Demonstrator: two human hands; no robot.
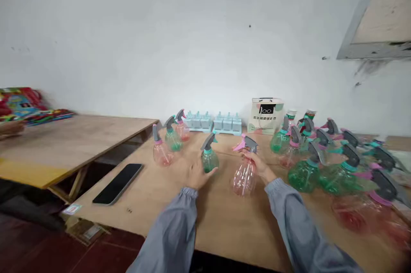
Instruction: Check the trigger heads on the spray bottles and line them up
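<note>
Pale wall [192, 42] fills the upper frame above a brown table [167, 217]. Right of centre, a cream bag [265, 120] bears a black panel with drawn glasses over a line of Chinese characters too small to read surely. Green-and-white markings on two containers [291, 114] beside it are illegible; a sticker [72, 209] at the table's lower-left corner is blurred. At lower centre, the right hand [257, 164] has its fingers closed around the neck of a pink spray bottle [242, 179]. The left hand [196, 176] holds its thumb apart from its fingers beside a green spray bottle [210, 161]; whether they grip it, I cannot tell. More spray bottles [303, 175] crowd the right side
</note>
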